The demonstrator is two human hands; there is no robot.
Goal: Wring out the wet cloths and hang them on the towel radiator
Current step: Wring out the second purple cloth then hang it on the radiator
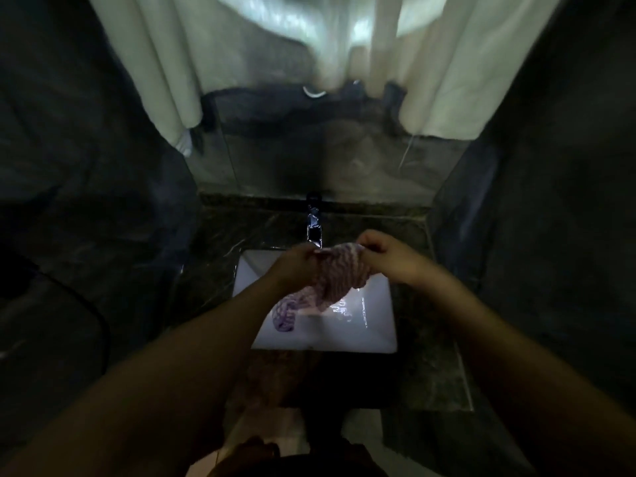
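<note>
A pink-and-purple striped cloth [339, 273] is held above the white rectangular sink [364, 328], over its back half. Its upper edge is pinched at the left end by the left grip [296, 261], whose fingers are curled round the fabric, and at the right end by the right grip [378, 251], likewise closed on it. The cloth is bunched between the two and hangs down leftwards, its twisted lower end reaching the sink's left part; whether the basin is touched there cannot be told. A tap [315, 228] is seen just behind the sink, close to the cloth's top edge. The sink is set in a dark veined surface [213, 256]. Pale hanging fabric [155, 63], blurred, is seen well above and behind the sink
</note>
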